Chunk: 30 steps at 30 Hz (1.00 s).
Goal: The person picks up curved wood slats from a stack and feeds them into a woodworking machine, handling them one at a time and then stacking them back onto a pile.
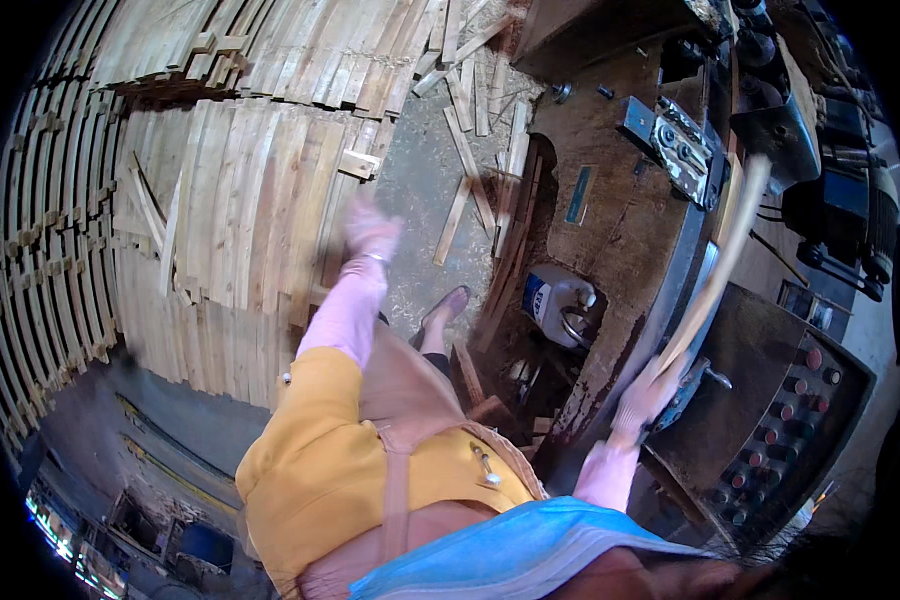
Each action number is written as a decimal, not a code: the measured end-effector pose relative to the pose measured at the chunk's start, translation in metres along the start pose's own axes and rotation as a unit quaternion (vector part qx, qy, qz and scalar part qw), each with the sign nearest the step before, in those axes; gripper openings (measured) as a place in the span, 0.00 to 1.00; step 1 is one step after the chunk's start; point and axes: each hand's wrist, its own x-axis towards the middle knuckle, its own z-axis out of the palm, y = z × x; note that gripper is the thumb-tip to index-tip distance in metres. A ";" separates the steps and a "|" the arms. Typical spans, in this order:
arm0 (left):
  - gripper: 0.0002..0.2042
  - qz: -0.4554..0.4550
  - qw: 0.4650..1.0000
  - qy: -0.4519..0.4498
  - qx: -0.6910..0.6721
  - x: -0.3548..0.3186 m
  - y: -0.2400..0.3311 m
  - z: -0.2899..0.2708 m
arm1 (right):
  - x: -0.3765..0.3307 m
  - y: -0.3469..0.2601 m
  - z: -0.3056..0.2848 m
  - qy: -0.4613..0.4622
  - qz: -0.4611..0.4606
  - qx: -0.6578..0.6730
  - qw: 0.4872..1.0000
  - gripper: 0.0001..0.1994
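Note:
My right hand [650,393], in a knitted glove or cuff, grips the near end of a long wooden strip [718,268]. The strip runs forward along the edge of the machine table [610,270], its far end under the machine's dark head [778,130]. Both hand and strip are slightly blurred. My left hand [373,232] is out to the left above the edge of the stacked wooden slats [260,190]. Motion smears its fingers, and no held thing shows there.
Taller slat stacks [55,250] line the far left. Loose offcuts [462,165] and sawdust lie on the floor ahead. A plastic jug [560,303] sits in the machine's side opening. To the right is a control panel [785,410] with several buttons.

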 end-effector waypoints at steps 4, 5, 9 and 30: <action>0.43 -0.087 0.988 -0.100 0.076 0.019 -0.091 -0.056 | -0.140 0.053 -0.030 -0.043 0.076 -0.134 0.987 0.31; 0.44 -0.091 0.990 -0.056 0.096 0.021 -0.128 -0.014 | -0.135 0.055 -0.028 -0.028 0.046 -0.130 0.990 0.31; 0.44 -0.130 0.986 0.054 0.085 0.020 -0.129 0.032 | -0.084 0.042 -0.013 0.037 -0.004 -0.144 0.989 0.30; 0.22 0.367 0.549 -0.148 -0.737 -0.178 0.256 -0.286 | -0.009 -0.098 -0.014 -0.137 -0.129 0.194 0.963 0.36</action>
